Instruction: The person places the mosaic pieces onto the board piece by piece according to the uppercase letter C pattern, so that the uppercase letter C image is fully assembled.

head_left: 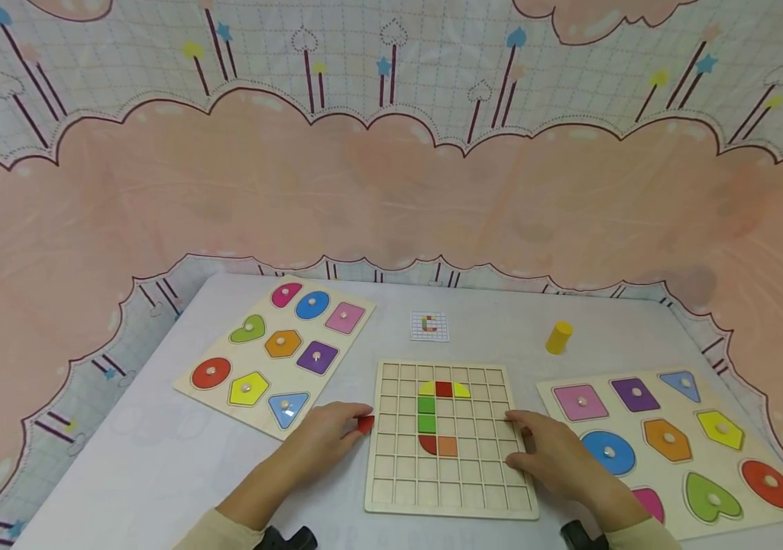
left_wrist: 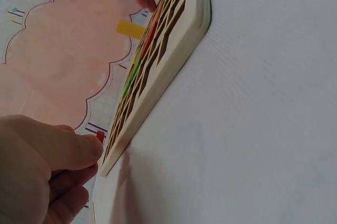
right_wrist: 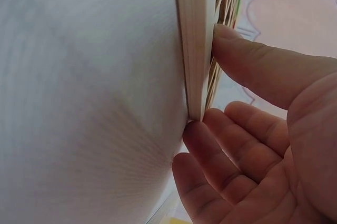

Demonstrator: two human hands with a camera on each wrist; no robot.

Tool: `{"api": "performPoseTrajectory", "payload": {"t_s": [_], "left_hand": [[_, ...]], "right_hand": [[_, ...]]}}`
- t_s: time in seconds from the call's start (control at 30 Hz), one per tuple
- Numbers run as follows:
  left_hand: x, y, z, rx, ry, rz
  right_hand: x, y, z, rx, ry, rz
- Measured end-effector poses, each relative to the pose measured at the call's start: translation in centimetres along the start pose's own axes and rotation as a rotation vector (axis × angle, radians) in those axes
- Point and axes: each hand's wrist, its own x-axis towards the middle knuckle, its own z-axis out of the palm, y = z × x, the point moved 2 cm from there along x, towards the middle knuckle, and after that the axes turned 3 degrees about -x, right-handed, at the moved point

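Observation:
In the head view my left hand (head_left: 325, 437) pinches a small red block (head_left: 365, 424) between thumb and fingertips, just off the left edge of the wooden grid board (head_left: 391, 477). Only a red corner of that block (left_wrist: 100, 136) shows past the thumb in the left wrist view. Yellow, red, green and orange pieces sit in the board's cells, forming a bracket-like shape with a red quarter round (head_left: 428, 444) at its lower left. My right hand (head_left: 556, 454) rests at the board's right edge; the thumb (right_wrist: 231, 39) lies on the rim with the fingers spread beside it.
Behind the board lies a small pattern card (head_left: 428, 326) with a similar coloured shape. A yellow cylinder (head_left: 559, 338) stands at back right. Shape puzzle boards with knobbed pieces lie left (head_left: 226, 344) and right (head_left: 614, 416), the right one partly under my right forearm.

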Motion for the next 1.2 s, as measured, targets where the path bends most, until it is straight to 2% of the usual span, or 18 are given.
{"api": "performPoseTrajectory", "payload": {"t_s": [0.23,0.5,1.03,1.2], "left_hand": [[1.0,1.6,0.5,-0.001,-0.032,0.052],[2.1,3.1,1.9,0.007,-0.045,0.086],[3.5,5.8,4.4,-0.035,-0.129,0.11],[3.9,6.4,5.1,-0.048,-0.136,0.122]], "right_hand": [[0.0,0.0,0.0,0.004,-0.003,0.007],[0.0,0.1,0.0,-0.002,0.0,0.006],[0.0,0.2,0.1,-0.011,0.002,0.003],[0.0,0.2,0.1,-0.004,0.006,-0.001]]}}
